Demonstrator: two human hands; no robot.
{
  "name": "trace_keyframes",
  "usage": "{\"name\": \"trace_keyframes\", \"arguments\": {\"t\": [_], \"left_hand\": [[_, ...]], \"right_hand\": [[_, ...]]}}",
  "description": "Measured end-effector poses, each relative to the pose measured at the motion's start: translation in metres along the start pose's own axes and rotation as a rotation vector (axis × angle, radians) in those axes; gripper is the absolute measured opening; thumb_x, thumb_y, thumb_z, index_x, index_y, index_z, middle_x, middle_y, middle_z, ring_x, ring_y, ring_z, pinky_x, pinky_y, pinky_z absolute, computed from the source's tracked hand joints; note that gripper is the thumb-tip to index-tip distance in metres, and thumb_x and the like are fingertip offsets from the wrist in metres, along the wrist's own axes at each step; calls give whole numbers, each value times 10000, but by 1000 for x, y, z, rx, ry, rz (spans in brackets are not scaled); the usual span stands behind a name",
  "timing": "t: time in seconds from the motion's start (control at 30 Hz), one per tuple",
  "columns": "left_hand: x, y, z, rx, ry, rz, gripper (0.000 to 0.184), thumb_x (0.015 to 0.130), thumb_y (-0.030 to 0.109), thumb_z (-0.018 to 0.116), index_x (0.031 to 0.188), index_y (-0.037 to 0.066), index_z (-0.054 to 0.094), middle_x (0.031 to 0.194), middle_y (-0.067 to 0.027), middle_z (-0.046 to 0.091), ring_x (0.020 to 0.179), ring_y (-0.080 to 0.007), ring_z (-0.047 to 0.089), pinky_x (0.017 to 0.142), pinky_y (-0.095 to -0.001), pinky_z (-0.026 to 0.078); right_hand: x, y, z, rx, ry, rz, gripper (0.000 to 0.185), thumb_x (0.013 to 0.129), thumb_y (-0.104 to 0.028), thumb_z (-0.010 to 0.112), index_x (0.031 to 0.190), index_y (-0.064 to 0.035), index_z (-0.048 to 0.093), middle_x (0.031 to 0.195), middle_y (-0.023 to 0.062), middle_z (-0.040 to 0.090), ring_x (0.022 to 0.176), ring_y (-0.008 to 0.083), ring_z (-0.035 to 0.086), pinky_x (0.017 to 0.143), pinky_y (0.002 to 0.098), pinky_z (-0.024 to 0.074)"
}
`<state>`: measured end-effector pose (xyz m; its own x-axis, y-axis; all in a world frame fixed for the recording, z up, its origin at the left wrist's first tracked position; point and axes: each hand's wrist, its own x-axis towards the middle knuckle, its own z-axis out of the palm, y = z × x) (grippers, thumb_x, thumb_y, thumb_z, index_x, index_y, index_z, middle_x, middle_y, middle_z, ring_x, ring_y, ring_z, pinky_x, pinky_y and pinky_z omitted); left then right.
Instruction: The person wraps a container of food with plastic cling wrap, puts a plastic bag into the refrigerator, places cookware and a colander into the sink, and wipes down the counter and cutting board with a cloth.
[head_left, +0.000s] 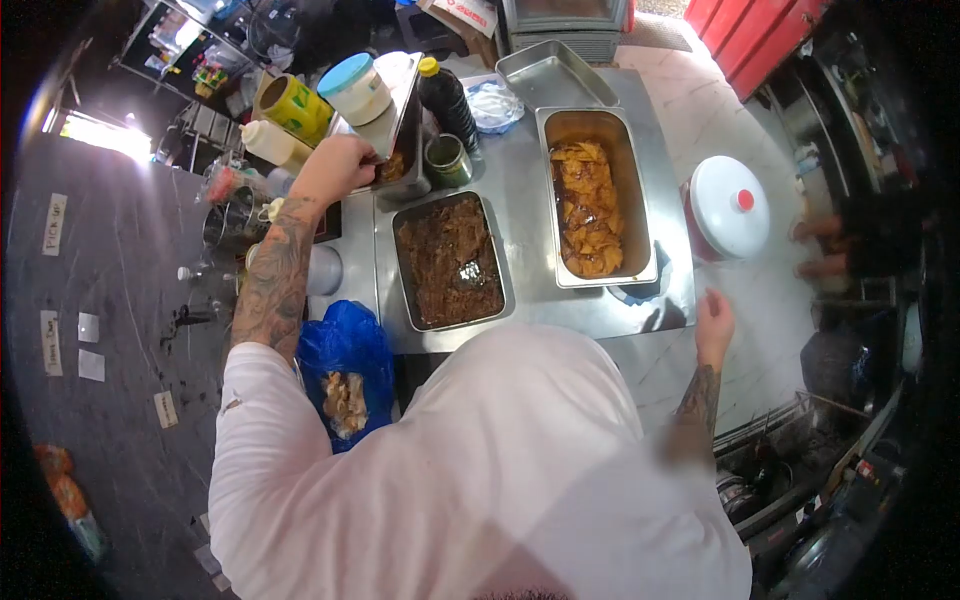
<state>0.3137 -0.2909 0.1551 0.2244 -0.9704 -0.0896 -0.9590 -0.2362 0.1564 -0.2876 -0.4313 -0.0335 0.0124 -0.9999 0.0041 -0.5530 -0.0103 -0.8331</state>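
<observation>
My left hand [342, 168] reaches to a deep metal container [405, 183] at the back left of the steel table. Its fingers are bent together at the container's edge, and what they pinch, if anything, is hidden. Dark brown food shows inside near the fingertips. A metal lid [386, 132] partly covers that container, and a tub with a blue lid [355, 90] stands on it. My right hand [713, 318] hangs beside the table's right edge, fingers curled in, with nothing visible in them.
On the steel table [520, 215] are a tray of dark shredded food [450, 262], a deep pan of orange-brown slices [587, 210], a shallow metal pan [557, 75], a dark yellow-capped bottle [447, 100] and an open jar [447, 162]. A blue bag [350, 340] lies at front left; a white-lidded bucket [725, 215] stands right.
</observation>
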Motion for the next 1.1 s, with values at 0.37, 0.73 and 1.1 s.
{"name": "trace_keyframes", "arguments": {"t": [0.37, 0.73, 1.1], "left_hand": [[3, -14, 66, 111, 1, 124, 180, 712, 166, 669, 852, 56, 701, 847, -171, 653, 857, -340, 627, 791, -428, 506], [38, -35, 12, 62, 733, -116, 842, 672, 394, 786, 1366, 93, 416, 1280, -298, 449, 1184, -420, 477, 976, -441, 423], [85, -53, 21, -240, 495, -358, 968, 642, 435, 774, 1405, 39, 328, 1261, -310, 451, 1180, -412, 465, 1025, -426, 371]], "right_hand": [[-4, -10, 5, 32, -39, -22, 255, 839, -62, 595, 1078, 25, 614, 818, 25, 620, 725, 103, 567, 686, 246, 471], [-4, -13, -1, -49, 42, 0, 226, 845, -75, 595, 1047, 20, 626, 819, 33, 624, 762, 93, 572, 707, 236, 463], [-10, -17, -9, 27, 67, -1, 235, 842, -65, 608, 1057, 26, 624, 798, 31, 618, 717, 93, 571, 669, 232, 467]]}}
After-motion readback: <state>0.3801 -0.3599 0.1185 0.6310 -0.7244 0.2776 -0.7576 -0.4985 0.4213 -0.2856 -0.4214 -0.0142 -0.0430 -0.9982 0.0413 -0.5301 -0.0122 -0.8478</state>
